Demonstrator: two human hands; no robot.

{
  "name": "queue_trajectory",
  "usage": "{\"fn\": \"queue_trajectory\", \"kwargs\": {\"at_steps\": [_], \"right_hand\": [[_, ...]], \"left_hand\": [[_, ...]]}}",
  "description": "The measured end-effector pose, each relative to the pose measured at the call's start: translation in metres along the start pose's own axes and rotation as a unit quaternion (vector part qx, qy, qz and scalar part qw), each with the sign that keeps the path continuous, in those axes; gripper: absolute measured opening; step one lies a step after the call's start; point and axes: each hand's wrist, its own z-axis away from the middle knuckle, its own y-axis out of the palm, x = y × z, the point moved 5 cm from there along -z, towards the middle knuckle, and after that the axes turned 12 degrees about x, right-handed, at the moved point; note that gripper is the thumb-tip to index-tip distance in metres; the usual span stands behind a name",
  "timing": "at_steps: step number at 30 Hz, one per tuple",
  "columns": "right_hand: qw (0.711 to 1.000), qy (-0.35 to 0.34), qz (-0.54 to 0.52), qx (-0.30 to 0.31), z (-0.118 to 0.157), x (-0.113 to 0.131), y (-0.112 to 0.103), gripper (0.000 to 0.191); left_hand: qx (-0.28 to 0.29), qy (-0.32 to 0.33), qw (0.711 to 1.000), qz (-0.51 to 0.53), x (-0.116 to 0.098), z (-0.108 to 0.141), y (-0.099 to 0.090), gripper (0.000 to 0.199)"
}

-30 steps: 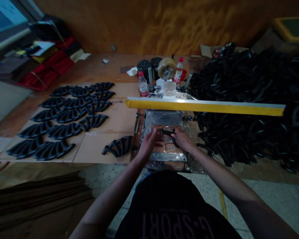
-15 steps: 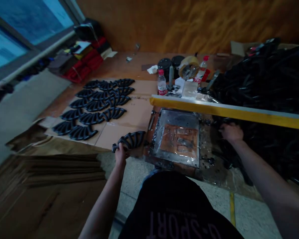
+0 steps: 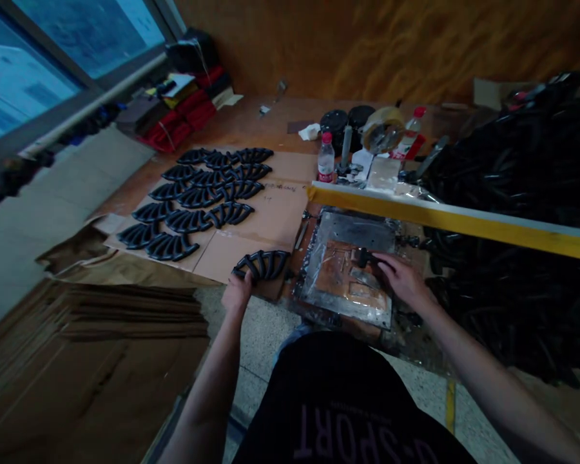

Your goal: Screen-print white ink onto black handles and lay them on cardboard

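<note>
My left hand (image 3: 238,292) is closed at the left end of a short row of black curved parts (image 3: 265,264) on the cardboard (image 3: 212,258); its fingertips are on the end part. My right hand (image 3: 403,278) pinches a small black part (image 3: 364,257) above the metal plate (image 3: 323,290), which has a brown middle area. Several fanned rows of black parts (image 3: 188,220) lie on the cardboard further left. To the right is a large heap of black parts (image 3: 517,167).
A yellow bar (image 3: 444,216) crosses from behind the plate to the right. Behind it stand a bottle (image 3: 326,158), a tape roll (image 3: 383,131) and black round containers (image 3: 333,125). Red bundles (image 3: 191,113) lie at the back left. Flat cardboard (image 3: 120,361) is stacked at the lower left.
My right hand has moved left from the heap to over the plate, now with a black part. My left hand has come to the end of the short row. The view has shifted slightly.
</note>
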Motion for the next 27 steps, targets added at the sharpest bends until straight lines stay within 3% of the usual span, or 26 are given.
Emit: {"fn": "queue_trajectory", "kwargs": {"at_steps": [3,6,9,12,15,18,22,27], "right_hand": [[0.996,-0.058,0.064,0.013,-0.001,0.018,0.030,0.036],[0.985,-0.066,0.156,0.009,-0.003,0.021,0.039,0.034],[0.980,-0.085,0.178,0.003,-0.010,0.039,0.036,0.030],[0.985,-0.112,0.117,0.056,-0.030,0.081,0.050,0.029],[0.973,-0.131,0.057,0.182,-0.062,0.133,0.097,0.031],[0.948,-0.115,0.083,0.284,-0.095,0.173,0.152,0.031],[0.915,-0.073,0.165,0.360,-0.126,0.195,0.202,0.034],[0.903,-0.093,0.133,0.398,-0.143,0.212,0.236,0.027]], "left_hand": [[-0.097,0.123,0.987,-0.038,-0.018,0.026,0.013,0.056],[-0.129,0.242,0.957,-0.093,-0.039,0.042,0.033,0.057],[-0.108,0.229,0.960,-0.116,-0.047,0.037,0.045,0.066],[-0.085,0.212,0.968,-0.107,-0.050,0.027,0.047,0.070],[-0.073,0.220,0.969,-0.086,-0.053,0.021,0.044,0.066],[-0.068,0.236,0.967,-0.069,-0.051,0.017,0.040,0.057],[-0.052,0.275,0.957,-0.081,-0.042,0.006,0.036,0.051],[-0.044,0.389,0.912,-0.125,-0.032,-0.027,0.015,0.048]]}}
